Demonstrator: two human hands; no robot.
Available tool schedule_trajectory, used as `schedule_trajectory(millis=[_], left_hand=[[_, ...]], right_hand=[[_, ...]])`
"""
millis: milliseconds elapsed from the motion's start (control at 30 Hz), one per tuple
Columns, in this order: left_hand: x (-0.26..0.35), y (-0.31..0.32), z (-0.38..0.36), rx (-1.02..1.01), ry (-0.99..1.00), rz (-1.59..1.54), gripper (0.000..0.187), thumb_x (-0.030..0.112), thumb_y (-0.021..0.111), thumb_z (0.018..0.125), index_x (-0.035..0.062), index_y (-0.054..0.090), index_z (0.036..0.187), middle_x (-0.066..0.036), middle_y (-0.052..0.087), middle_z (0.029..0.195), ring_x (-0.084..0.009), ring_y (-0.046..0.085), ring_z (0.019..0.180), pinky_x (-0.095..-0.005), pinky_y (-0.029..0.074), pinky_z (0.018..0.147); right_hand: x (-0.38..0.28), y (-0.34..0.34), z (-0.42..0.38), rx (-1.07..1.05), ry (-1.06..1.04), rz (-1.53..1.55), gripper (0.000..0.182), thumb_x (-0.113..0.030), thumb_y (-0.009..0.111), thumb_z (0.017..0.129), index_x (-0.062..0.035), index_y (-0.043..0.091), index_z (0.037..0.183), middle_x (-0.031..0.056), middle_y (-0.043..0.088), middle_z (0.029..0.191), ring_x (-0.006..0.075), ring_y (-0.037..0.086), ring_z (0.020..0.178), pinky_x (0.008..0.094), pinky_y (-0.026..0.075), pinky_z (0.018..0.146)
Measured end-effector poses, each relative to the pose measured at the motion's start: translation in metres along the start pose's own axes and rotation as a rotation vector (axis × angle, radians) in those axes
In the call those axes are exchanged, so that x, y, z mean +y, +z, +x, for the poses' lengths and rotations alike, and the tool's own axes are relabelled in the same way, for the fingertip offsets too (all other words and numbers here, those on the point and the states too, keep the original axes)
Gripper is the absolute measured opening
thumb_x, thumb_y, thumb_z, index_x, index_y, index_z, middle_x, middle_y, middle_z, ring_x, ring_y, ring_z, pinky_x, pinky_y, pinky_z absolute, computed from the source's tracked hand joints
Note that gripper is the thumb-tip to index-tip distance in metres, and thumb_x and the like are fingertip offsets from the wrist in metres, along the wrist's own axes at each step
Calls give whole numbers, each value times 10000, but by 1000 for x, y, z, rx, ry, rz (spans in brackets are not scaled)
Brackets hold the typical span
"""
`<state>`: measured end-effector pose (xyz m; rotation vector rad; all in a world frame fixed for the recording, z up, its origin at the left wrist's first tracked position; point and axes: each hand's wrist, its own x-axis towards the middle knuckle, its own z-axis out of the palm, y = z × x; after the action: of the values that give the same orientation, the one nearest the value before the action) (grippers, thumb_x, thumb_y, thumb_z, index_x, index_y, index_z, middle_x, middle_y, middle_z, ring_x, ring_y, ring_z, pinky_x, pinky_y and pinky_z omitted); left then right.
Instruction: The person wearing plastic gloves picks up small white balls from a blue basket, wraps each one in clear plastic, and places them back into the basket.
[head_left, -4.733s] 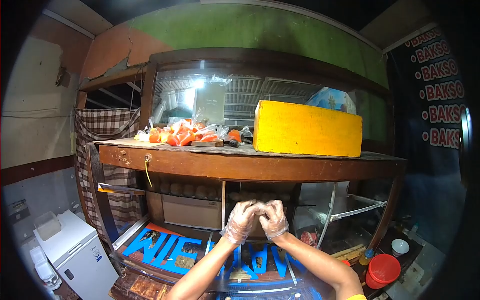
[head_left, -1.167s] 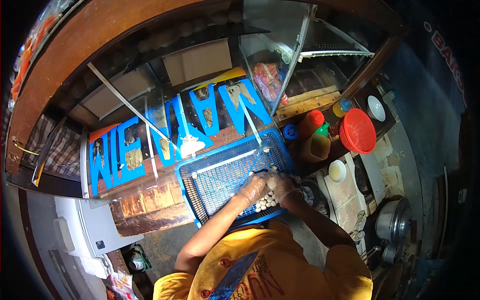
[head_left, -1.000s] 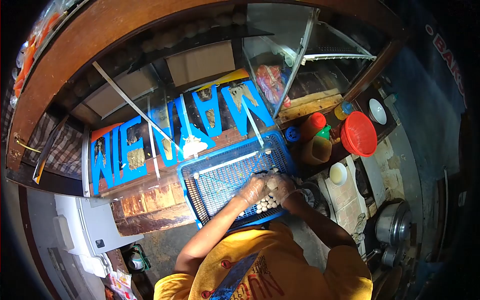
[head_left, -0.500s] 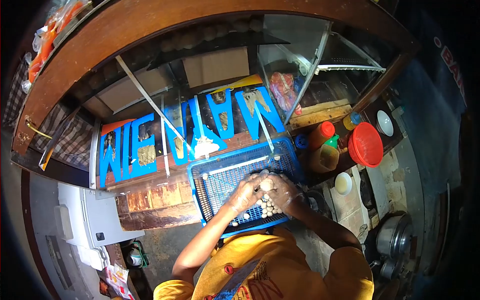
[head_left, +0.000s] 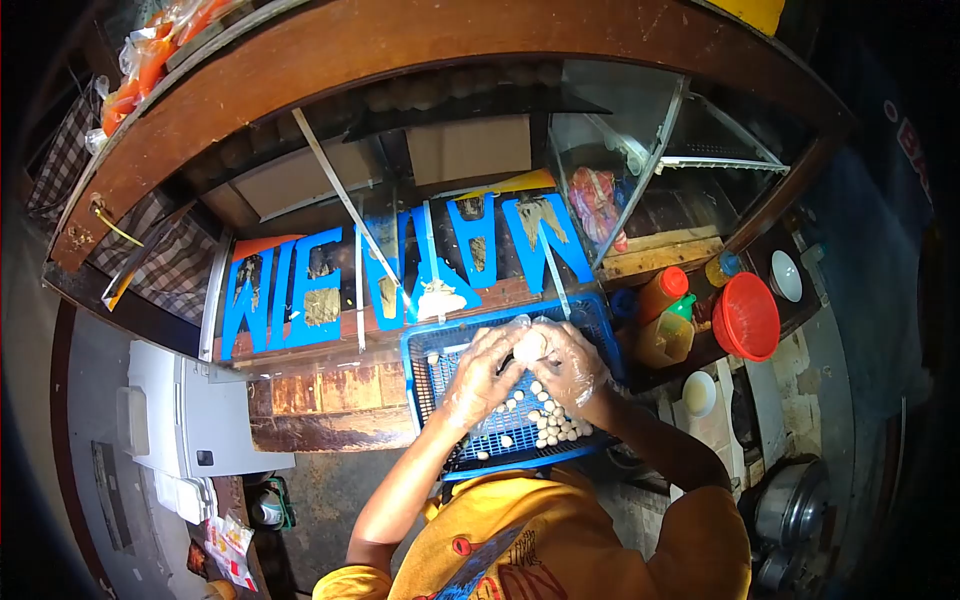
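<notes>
A large pale meatball (head_left: 530, 347) is held between my two hands above the blue plastic basket (head_left: 409, 388). My left hand (head_left: 484, 372), in a clear plastic glove, has its fingers curled on the ball's left side. From the right, my right hand (head_left: 572, 364), gloved the same way, closes its fingers on it. Parts of the ball are hidden by the fingers. Under my hands, several small pale meatballs (head_left: 558, 430) lie bunched in the basket's near right part, with a few scattered to the left.
A glass-fronted wooden cart with blue lettering (head_left: 310, 290) stands beyond the basket. To the right are an orange-capped bottle (head_left: 663, 292), a red plastic bowl (head_left: 748, 318), white bowls (head_left: 786, 276) and a metal pot (head_left: 793, 505). A white box (head_left: 160, 410) is at left.
My hands, with the large meatball between them, have moved toward the basket's far side. More of the small meatballs now show. The whole view has shifted slightly.
</notes>
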<state>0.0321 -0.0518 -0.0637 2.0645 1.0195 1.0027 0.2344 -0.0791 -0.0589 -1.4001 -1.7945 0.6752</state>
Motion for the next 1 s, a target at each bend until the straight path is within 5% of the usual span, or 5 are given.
schedule_trajectory(millis=[500,1000], left_hand=[[43,-60,36,409,188,189,394,6,826,857,-17,730,1239,-214,719,1273,-364,696,1197,-429,566,1022],[61,-107,68,529,421,279,450,-22,817,856,0,694,1288,-217,711,1273,-385,696,1199,-437,570,1039]], right_hand=[[-57,-4,71,258,-441,60,416,-58,830,867,-18,689,1256,168,705,1182,336,719,1059,389,601,893],[-107,-18,118,448,-763,-70,412,-42,849,817,-3,712,1204,174,722,1139,344,720,1015,395,604,867]])
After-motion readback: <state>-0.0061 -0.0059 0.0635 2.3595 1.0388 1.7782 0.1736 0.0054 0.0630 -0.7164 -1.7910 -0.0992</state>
